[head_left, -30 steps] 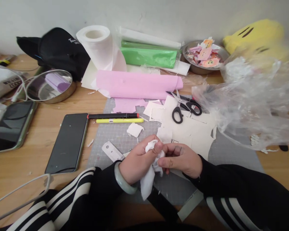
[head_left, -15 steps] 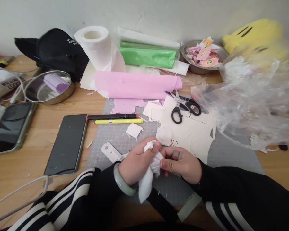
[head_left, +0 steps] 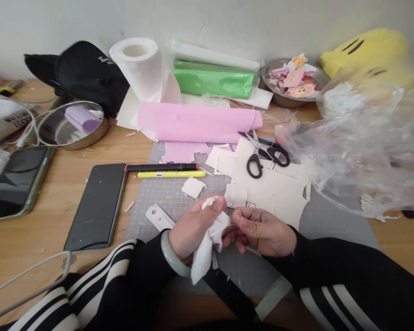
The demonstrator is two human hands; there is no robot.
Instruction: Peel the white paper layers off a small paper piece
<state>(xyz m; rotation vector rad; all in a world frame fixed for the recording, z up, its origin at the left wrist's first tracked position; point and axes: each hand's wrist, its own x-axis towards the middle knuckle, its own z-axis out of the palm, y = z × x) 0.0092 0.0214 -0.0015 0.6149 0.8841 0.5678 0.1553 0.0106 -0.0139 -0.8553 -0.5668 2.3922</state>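
Note:
My left hand (head_left: 193, 227), with a pale jade bangle on the wrist, grips a crumpled white tissue (head_left: 203, 257). One end of the tissue hangs down below the palm, and its top pokes out beside the thumb. Close by on the right, my right hand (head_left: 262, 230) has thumb and forefinger pinched together at the tissue's edge; what they hold is too small to make out. A metal ruler (head_left: 158, 217) lies partly under my left hand. Just beyond the hands are a small white padded piece (head_left: 193, 187) and a cut cream paper sheet (head_left: 272, 188).
Black-handled scissors (head_left: 258, 158) rest on the paper over a grey cutting mat (head_left: 334, 230). Behind lie a pink roll (head_left: 200, 122) and a white tissue roll (head_left: 140, 69). Clear plastic bags (head_left: 365, 147) spread at right; phones (head_left: 96, 207), pens (head_left: 170, 174) and a metal bowl (head_left: 100, 128) sit left.
My right hand has drawn slightly right, away from the tissue, its fingertips pinching beside it. The tissue in my left hand has shifted a little left.

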